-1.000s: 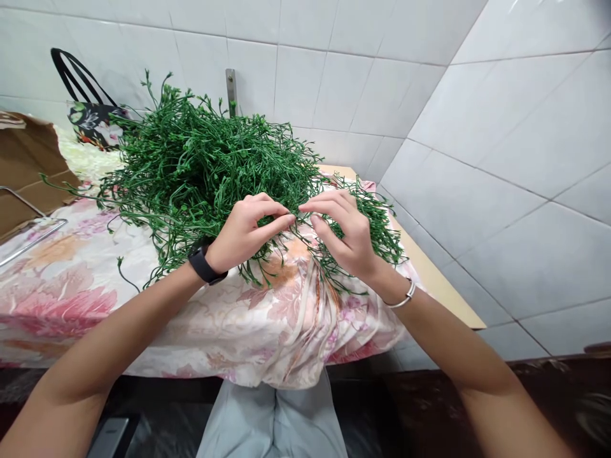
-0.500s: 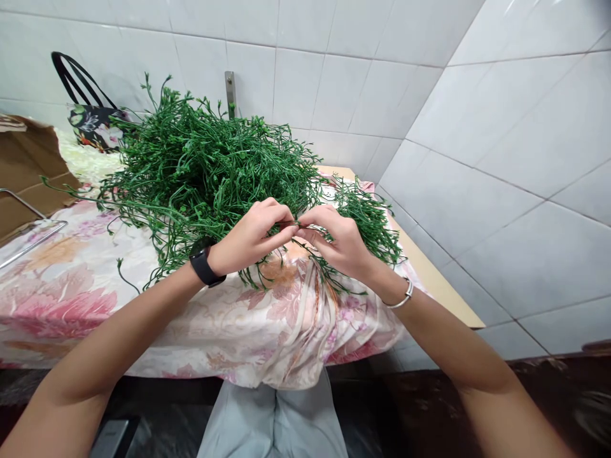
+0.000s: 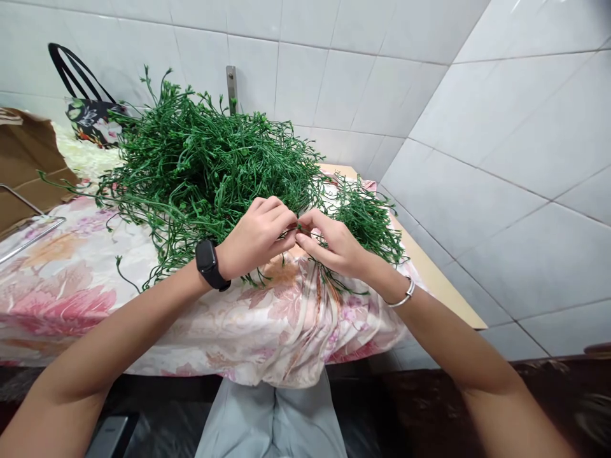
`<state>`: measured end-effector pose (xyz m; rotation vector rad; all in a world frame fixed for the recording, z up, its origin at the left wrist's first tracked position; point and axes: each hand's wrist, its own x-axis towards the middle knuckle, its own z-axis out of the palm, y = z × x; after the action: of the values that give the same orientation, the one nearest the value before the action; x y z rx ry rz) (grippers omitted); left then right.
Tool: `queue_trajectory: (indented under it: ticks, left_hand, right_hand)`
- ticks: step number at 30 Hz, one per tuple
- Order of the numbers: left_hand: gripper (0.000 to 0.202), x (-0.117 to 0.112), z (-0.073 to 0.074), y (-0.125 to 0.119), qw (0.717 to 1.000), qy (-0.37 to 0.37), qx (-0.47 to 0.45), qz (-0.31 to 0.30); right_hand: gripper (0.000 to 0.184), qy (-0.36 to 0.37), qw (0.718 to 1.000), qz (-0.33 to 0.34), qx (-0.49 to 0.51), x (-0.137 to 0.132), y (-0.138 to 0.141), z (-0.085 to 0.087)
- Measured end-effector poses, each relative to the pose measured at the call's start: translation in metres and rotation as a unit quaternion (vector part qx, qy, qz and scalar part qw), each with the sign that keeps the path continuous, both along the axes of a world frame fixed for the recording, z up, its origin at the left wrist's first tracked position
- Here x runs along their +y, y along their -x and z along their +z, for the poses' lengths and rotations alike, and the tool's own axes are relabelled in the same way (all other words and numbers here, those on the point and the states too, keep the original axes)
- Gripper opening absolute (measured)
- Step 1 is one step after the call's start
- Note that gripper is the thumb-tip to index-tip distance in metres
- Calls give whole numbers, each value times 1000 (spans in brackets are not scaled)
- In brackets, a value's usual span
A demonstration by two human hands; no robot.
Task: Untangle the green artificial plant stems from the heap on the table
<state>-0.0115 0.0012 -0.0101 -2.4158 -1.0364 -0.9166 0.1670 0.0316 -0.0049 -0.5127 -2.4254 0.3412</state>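
My left hand, with a black watch on its wrist, is closed in a pinch on a thin green artificial stem. Opposite it, my right hand pinches the same stem, fingertips almost meeting the left ones. Most of the stem is hidden by my fingers. Just behind my hands rises a big tangled heap of green artificial stems. A smaller bunch of green stems lies to the right, beyond my right hand. A few stem ends poke out below my hands over the cloth.
A floral cloth covers the table and bunches up at the front. Far left are a brown cardboard box, a metal wire frame, white petals and a flowered handbag. Tiled walls stand behind and at right.
My left hand has rolled over, its fingers curling further and the watch face turning into view. My right hand stays nearly in place, its fingertips shifted slightly at the stem.
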Motion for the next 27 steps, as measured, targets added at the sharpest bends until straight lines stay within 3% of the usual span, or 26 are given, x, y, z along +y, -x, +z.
queue_trajectory:
  ticks: [3,6,9,13,18,24,27]
  left_hand:
    - [13,-3,3,1,997,14,-75,-27]
    - [11,-6,9,4,972,123,-186,-71]
    - [17,-6,15,9,936,213,-249,-132]
    - [20,-1,16,11,908,279,-262,-170]
    - [18,0,17,11,888,304,-290,-186]
    - [18,-3,16,8,838,390,-324,-201]
    - [22,-3,15,5,847,391,-314,-177]
  right_hand:
    - [20,83,996,23,38,0,0,0]
    - [16,155,982,59,85,0,0,1]
    - [11,164,977,76,112,1,0,4]
    - [7,77,992,40,91,-1,-2,8]
    - [5,-57,996,-16,65,-5,-3,8]
    - [4,-101,993,-21,51,-2,-6,7]
    - [1,-129,990,2,51,1,-6,6]
